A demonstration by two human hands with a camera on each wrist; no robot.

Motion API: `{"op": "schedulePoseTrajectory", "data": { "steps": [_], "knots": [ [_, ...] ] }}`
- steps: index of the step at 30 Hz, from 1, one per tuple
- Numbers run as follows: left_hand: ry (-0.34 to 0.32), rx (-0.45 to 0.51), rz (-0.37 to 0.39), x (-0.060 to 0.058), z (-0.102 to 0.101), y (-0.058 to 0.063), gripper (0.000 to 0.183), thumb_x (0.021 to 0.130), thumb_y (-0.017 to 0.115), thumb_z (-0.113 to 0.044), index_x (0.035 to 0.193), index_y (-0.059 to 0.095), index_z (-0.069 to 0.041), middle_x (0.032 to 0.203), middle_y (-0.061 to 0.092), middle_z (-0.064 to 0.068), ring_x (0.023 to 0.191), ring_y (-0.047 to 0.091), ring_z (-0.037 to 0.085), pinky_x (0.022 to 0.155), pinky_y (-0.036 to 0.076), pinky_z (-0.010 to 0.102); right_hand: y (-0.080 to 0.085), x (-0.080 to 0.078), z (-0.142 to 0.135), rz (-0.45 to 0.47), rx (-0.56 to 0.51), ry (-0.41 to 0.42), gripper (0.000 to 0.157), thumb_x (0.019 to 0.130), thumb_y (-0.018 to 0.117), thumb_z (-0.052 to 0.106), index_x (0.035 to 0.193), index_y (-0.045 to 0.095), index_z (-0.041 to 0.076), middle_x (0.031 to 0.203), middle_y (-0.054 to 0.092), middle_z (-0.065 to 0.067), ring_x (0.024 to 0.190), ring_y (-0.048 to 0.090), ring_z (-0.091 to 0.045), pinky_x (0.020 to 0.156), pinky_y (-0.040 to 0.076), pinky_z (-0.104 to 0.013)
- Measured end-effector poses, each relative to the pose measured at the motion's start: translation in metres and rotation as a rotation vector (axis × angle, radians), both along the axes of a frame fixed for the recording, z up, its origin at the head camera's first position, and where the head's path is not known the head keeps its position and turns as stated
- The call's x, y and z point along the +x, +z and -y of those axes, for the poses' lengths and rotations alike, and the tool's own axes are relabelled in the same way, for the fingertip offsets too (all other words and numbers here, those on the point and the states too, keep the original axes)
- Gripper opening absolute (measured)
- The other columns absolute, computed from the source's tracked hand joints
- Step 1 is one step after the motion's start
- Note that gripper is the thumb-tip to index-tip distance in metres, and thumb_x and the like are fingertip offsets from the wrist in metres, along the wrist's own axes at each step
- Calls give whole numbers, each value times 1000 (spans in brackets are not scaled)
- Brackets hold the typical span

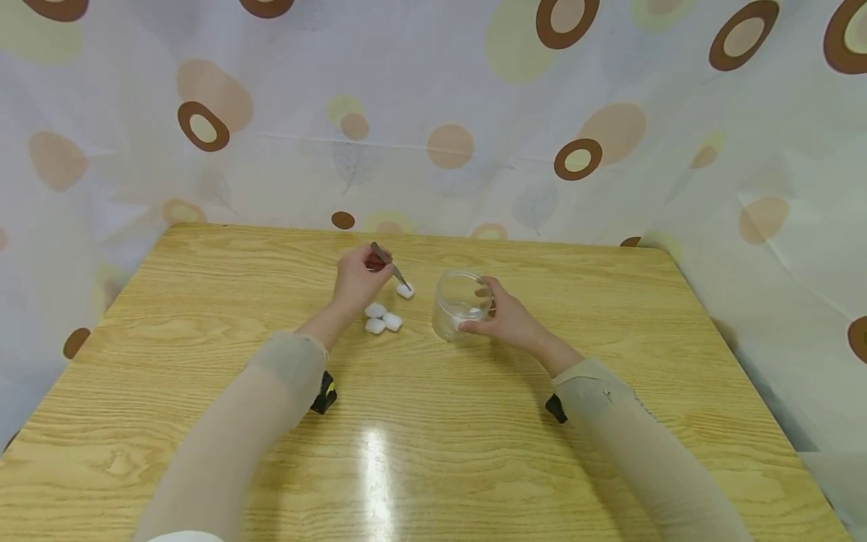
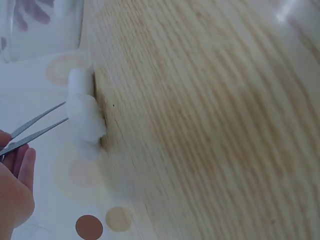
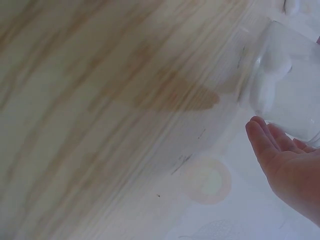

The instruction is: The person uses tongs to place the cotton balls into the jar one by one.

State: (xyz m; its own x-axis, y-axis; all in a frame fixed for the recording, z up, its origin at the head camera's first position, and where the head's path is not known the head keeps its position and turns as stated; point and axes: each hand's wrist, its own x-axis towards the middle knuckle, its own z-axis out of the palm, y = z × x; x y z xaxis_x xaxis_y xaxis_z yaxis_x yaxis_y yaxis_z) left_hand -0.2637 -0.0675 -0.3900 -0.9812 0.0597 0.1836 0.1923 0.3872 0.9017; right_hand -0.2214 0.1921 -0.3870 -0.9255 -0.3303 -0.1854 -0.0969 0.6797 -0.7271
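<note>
Between thumb and fingers, my left hand [image 1: 357,283] holds metal tweezers [image 1: 398,275], their tips at a white cotton ball [image 1: 406,292] on the table. Three more cotton balls [image 1: 392,322] lie clustered just in front of it. The left wrist view shows the two tweezer arms [image 2: 36,119] slightly apart, reaching toward the cotton. To the right stands a clear, lidless jar [image 1: 445,322], which my right hand [image 1: 511,319] grips around its right side. In the right wrist view, cotton balls [image 3: 275,62] show inside the jar, near its bottom.
The wooden table [image 1: 433,421] reaches back to a patterned sheet [image 1: 406,98] hung behind and at the sides. A black strapped device [image 1: 325,393] is below my left wrist, and another black piece [image 1: 557,409] is below the right one.
</note>
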Motion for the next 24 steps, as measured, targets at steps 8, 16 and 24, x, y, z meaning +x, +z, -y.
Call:
{"op": "schedulePoseTrajectory", "data": {
  "steps": [8,16,24],
  "knots": [
    [-65,-165,-88,2,-3,0,12,90,57,-4,97,65,1,101,68,15,91,65,25,83,58,31,-1,0,0,-10,-6,1,92,81,73,32,148,14,7,144,37,-21,123,44,-39,108,39,-48],
    [10,-71,-24,1,4,-2,14,91,59,-9,99,66,-1,99,68,15,89,62,24,82,57,33,-1,0,0,2,-14,3,93,81,73,32,148,14,7,144,36,-21,124,44,-39,109,39,-48],
    [70,53,36,-5,18,-4,18,90,61,-9,103,66,2,103,65,18,92,62,25,82,57,29,-1,1,0,1,-21,-2,92,81,73,31,147,15,6,144,36,-22,123,44,-39,108,39,-49]
  ]
}}
